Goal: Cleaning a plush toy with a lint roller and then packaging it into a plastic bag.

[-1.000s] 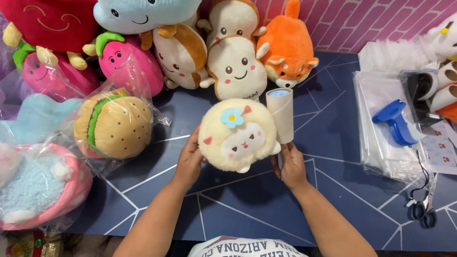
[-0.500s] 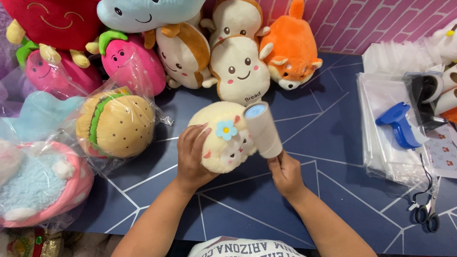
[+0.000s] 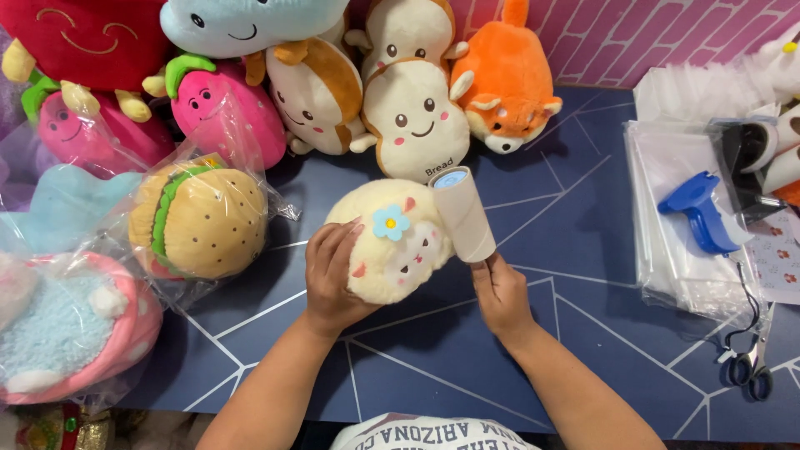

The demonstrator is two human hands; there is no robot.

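While the left hand (image 3: 333, 279) cups the round cream plush sheep with a blue flower (image 3: 392, 250) above the dark blue worktop (image 3: 583, 250), right-hand fingers (image 3: 492, 275) pinch what seems a lint roller (image 3: 462, 215), pressed against its fleece.

A sheep plush (image 3: 392, 250) sits mid-table (image 3: 583, 333), a lint roller (image 3: 463, 215) touching its right side. Plush toys line the table's far edge; a bagged burger plush (image 3: 200, 221) lies left. Plastic bags (image 3: 683, 250) and scissors (image 3: 748, 367) lie by the right edge.

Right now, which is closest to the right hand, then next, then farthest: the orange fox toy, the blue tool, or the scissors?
From the right hand:
1. Orange fox toy, up behind it.
2. Blue tool, off to the right.
3. Scissors, far right, at the table edge.
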